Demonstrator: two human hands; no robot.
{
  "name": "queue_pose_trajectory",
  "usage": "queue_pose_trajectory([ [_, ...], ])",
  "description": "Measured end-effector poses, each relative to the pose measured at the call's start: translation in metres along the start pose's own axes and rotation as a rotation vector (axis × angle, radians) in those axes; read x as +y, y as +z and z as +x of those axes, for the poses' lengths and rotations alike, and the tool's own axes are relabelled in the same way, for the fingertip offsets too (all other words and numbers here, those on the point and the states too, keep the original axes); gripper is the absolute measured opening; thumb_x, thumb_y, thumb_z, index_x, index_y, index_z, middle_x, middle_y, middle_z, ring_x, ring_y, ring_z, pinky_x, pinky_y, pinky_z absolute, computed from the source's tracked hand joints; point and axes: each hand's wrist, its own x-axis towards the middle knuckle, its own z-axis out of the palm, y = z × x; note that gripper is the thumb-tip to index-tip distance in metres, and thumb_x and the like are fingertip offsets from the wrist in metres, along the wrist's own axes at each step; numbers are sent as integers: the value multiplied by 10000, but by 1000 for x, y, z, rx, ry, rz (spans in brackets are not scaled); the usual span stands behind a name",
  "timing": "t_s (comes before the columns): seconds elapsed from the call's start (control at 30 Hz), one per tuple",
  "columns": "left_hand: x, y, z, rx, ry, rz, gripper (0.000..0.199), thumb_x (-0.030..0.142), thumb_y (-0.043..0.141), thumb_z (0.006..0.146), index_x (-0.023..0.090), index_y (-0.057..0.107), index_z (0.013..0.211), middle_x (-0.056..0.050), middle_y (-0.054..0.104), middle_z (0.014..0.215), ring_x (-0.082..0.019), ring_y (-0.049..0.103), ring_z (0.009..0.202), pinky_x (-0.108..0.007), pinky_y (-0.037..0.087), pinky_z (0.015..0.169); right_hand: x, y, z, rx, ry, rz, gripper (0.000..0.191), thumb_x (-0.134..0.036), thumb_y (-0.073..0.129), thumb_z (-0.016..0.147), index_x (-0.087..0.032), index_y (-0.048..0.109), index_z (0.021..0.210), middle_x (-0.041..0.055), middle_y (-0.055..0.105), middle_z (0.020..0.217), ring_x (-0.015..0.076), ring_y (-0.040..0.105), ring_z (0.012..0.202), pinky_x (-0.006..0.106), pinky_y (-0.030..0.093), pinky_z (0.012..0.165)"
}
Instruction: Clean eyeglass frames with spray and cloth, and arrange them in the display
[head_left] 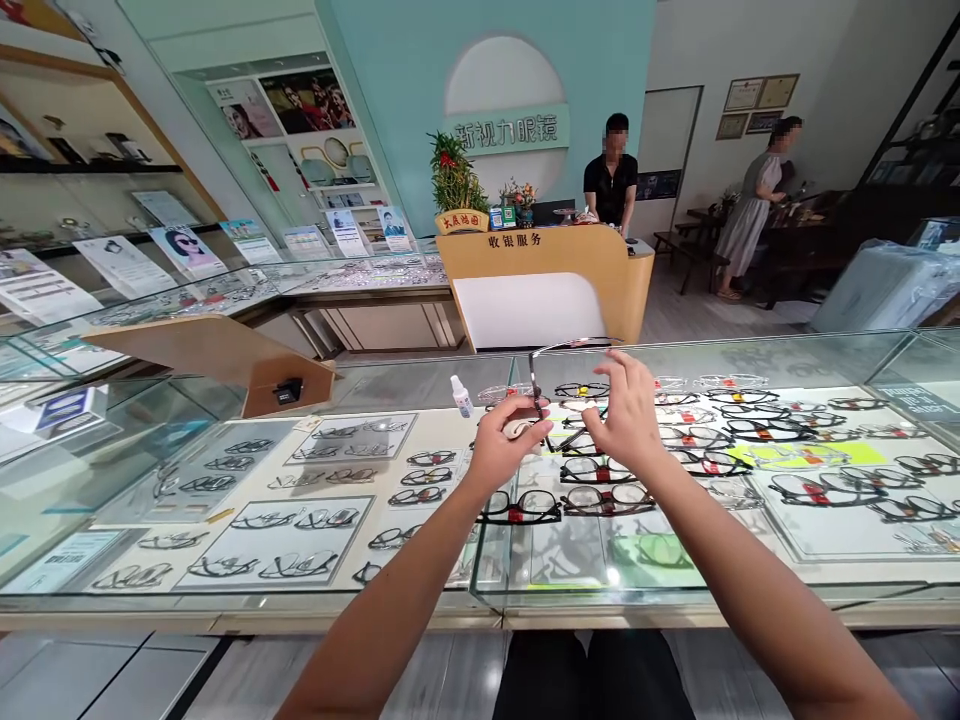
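A pair of dark-framed glasses [537,392] is held upright above the glass counter, one temple reaching right over the top. My left hand [504,445] has its thumb and fingers closed on the frame, with something pale between them, perhaps a cloth. Just right of the glasses, my right hand [628,415] is raised with fingers apart and nothing visible in it. Several dark glasses [606,499] with red tags lie in rows beneath and beside my hands. A small white bottle [460,397] stands on the glass left of my left hand.
The glass display counter [420,603] spans the foreground, with trays of glasses inside. A wooden stand [217,350] rests on its left part. Behind is a wooden cashier desk [540,262] with a person [611,182] at it. Another person [757,205] stands at the back right.
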Motion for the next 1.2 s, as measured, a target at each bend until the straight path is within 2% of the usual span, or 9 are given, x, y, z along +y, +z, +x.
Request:
queue_pose_trajectory([
  [0.2, -3, 0, -1, 103, 68, -7, 371, 522, 877, 918, 229, 778, 1123, -106, 813, 1255, -283, 797, 1160, -471, 634, 1087, -4, -2, 0, -120, 8, -20, 380, -202, 675, 847, -202, 678, 1227, 220, 604, 1501, 447, 496, 1440, 660, 403, 1192],
  [0.4, -2, 6, -6, 5, 89, 6, 503, 537, 928, 868, 238, 612, 1121, -126, 761, 1299, -281, 792, 1170, -474, 636, 1058, -25, 0, -9, -170, 15, 362, 241, -437, 710, 1041, -301, 829, 1200, 105, 755, 1391, 339, 632, 1346, 588, 463, 1190],
  [0.6, 5, 3, -10, -100, 45, -41, 672, 522, 991, 798, 269, 478, 1150, -125, 697, 1373, -289, 783, 1202, -425, 655, 961, -34, 5, -15, -136, 161, 603, 182, -453, 832, 961, -304, 892, 1047, 88, 841, 1260, 328, 700, 1252, 568, 517, 1135],
  [0.77, 8, 1, -10, -178, -35, -36, 776, 522, 1025, 738, 283, 471, 1225, -159, 629, 1489, -322, 747, 1259, -320, 656, 733, -37, 13, -19, -150, 186, 664, 201, -498, 825, 959, -313, 899, 940, 84, 857, 1219, 330, 738, 1239, 585, 487, 1157],
  [0.87, 2, -2, -4, -183, -7, -19, 723, 546, 958, 825, 286, 478, 1300, -159, 626, 1523, -301, 747, 1250, -318, 649, 752, -34, 13, -16, -91, 175, 671, 217, -496, 798, 978, -306, 899, 944, 88, 871, 1173, 329, 767, 1217, 580, 494, 1143],
  [0.93, -7, -12, 5, -73, 35, 19, 622, 552, 864, 924, 279, 486, 1336, -134, 686, 1425, -248, 768, 1135, -336, 639, 822, -30, 12, -13, -9, 171, 647, 207, -477, 797, 977, -298, 895, 937, 91, 879, 1132, 327, 777, 1189, 568, 511, 1116],
  [1.03, -27, -42, 22, 331, -3, 174, 580, 520, 772, 988, 263, 471, 1411, -79, 714, 1201, -203, 741, 971, -360, 607, 894, -21, 9, -7, 96, 158, 590, 199, -454, 805, 972, -287, 882, 898, 89, 885, 1073, 325, 778, 1145, 568, 509, 1105],
  [1.1, -42, -66, 32, 545, -131, 378, 655, 491, 802, 957, 238, 477, 1467, -107, 684, 1259, -237, 722, 1080, -394, 580, 982, -16, 8, -4, 122, 161, 566, 213, -464, 798, 976, -283, 876, 896, 88, 886, 1057, 323, 776, 1127, 575, 501, 1114],
  [1.2, -63, -94, 39, 589, -266, 556, 724, 476, 883, 875, 212, 549, 1461, -172, 630, 1447, -314, 651, 1324, -430, 534, 1076, -11, 8, -2, 137, 179, 549, 251, -502, 787, 978, -279, 867, 896, 89, 886, 1055, 321, 769, 1128, 576, 500, 1116],
])
